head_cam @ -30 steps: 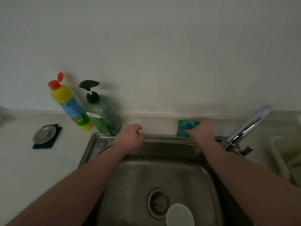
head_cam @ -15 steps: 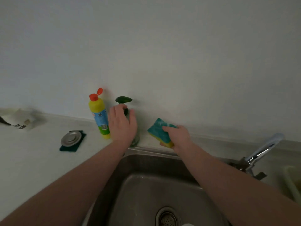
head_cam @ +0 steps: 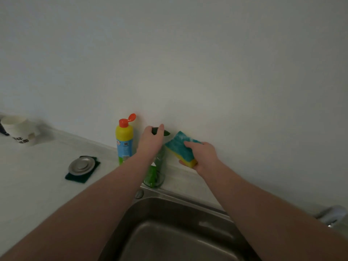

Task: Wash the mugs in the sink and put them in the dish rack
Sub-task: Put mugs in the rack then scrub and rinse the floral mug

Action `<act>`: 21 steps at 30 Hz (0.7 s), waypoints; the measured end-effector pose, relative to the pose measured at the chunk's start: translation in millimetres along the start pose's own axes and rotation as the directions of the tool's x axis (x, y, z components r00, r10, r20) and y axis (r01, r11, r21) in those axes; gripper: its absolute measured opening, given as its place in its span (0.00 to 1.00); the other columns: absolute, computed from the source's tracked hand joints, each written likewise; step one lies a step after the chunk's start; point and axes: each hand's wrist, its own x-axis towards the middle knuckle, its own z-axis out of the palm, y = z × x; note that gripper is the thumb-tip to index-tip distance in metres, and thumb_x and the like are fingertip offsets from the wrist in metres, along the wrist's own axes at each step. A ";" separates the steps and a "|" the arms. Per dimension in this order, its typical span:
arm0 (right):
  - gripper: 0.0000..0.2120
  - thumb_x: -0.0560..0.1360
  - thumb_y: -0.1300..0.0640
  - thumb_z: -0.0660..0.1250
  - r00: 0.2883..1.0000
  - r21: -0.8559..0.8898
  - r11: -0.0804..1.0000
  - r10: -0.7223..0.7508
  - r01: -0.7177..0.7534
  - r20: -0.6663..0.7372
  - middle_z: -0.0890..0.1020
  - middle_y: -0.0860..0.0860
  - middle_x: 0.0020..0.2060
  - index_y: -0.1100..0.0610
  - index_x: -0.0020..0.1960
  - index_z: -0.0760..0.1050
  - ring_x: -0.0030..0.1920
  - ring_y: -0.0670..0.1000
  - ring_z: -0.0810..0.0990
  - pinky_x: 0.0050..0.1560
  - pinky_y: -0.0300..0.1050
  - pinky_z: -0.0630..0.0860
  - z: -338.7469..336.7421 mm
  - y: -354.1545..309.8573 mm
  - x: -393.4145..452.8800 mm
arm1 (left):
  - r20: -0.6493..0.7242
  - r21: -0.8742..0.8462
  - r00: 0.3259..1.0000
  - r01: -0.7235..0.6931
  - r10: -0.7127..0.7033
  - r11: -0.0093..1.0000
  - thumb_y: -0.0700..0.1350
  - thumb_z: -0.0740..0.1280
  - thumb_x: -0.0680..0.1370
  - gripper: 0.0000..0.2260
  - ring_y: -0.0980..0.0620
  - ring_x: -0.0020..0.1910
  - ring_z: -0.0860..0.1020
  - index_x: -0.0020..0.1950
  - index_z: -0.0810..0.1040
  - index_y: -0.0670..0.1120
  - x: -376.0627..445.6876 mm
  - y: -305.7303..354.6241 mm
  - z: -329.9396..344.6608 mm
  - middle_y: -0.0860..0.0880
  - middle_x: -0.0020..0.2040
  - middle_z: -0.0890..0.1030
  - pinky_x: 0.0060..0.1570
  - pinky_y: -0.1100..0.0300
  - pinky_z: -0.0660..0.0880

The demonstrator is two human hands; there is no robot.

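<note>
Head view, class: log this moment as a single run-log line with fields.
stage: soaping sponge | left hand: on green soap dispenser pump | right hand: holds sponge beside nozzle | sink: no mugs in view

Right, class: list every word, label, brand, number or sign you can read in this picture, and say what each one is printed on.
None can be read.
White mug, far left on the counter: dark characters, too blurred to read.
Yellow bottle with a red flip cap: blue label with a square code, print too small.
Green soap dispenser: white label patch, mostly hidden behind the left arm.
</note>
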 end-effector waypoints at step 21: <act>0.09 0.74 0.64 0.70 1.000 -0.011 1.000 -0.015 0.015 0.000 0.78 0.55 0.40 0.58 0.44 0.70 0.39 0.55 0.80 0.43 0.57 0.80 15.4 0.9 8.7 | 0.035 -0.111 0.999 0.002 0.002 0.994 0.75 0.56 0.63 0.24 0.47 0.58 0.76 0.44 0.71 0.57 4.0 -15.6 3.7 0.52 0.50 0.80 0.67 0.43 0.67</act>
